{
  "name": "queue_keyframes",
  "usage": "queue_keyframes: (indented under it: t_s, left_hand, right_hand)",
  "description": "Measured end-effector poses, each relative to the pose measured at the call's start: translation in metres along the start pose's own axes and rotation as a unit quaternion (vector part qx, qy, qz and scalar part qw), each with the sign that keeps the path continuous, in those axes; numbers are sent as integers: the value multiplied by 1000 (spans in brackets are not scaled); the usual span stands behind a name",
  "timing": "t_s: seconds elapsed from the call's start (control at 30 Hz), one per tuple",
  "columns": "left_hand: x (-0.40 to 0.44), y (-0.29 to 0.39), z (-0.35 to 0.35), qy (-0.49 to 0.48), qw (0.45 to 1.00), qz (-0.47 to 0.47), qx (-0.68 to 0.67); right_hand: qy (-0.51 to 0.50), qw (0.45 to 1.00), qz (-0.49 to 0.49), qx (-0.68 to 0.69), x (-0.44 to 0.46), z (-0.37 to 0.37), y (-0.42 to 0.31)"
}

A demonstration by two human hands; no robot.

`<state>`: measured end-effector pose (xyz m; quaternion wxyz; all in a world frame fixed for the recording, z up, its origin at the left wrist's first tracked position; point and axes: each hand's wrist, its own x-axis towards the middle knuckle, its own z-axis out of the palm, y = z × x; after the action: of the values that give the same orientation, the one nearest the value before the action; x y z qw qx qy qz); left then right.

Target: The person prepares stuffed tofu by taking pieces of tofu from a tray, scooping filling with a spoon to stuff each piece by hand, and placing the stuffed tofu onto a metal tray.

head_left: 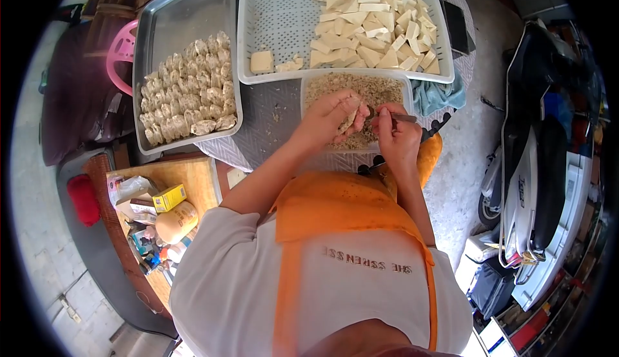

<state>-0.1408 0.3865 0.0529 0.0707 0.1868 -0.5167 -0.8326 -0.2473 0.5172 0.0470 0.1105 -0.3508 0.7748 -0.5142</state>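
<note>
My left hand (336,115) is closed around a pale tofu piece (350,119) over a white tub (308,107) of crumbly brown mince filling (322,85). Fingers cover most of that piece. Beside it, my right hand (398,134) grips a slim-handled utensil (405,118), whose handle sticks out to the right. Its working end is near the left fingers and too small to make out. Beyond the tub, a perforated white tray (277,9) holds a heap of cut tofu wedges (374,25). To the left, a metal tray (184,15) bears rows of filling-covered pieces (187,92).
A teal cloth (440,96) lies right of the tub. Crumbs dot the grey patterned tablecloth (261,115). A wooden table (203,176) with boxes and bottles stands at lower left, a pink chair (119,54) behind it. A scooter (529,183) is parked on the right.
</note>
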Motion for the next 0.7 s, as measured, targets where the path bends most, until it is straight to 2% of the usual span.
queue_keyframes:
  t_s: [0.1, 0.2, 0.3, 0.4, 0.43, 0.53, 0.7]
  left_hand:
    - [-1, -1, -1, 16, 997, -4, -71]
    - [1, -12, -10, -25, 991, -11, -130]
    - [-3, -6, -1, 15, 998, -9, -62]
    - [-7, 7, 4, 44, 998, -50, 13]
    - [-6, 5, 4, 46, 998, -40, 0]
    - [-4, -3, 0, 54, 997, -20, -51]
    - [-3, 17, 8, 67, 987, -2, -144]
  right_hand:
    - [4, 1000, 4, 9, -1, 0, -1]
    - [0, 1000, -1, 7, -1, 0, 0]
    - [-6, 1000, 7, 4, -1, -1, -2]
    - [-3, 1000, 8, 12, -2, -1, 0]
    - [-1, 1000, 6, 17, -3, -1, 1]
    - [30, 989, 68, 129, -4, -3, -6]
    - [74, 975, 71, 195, -8, -7, -6]
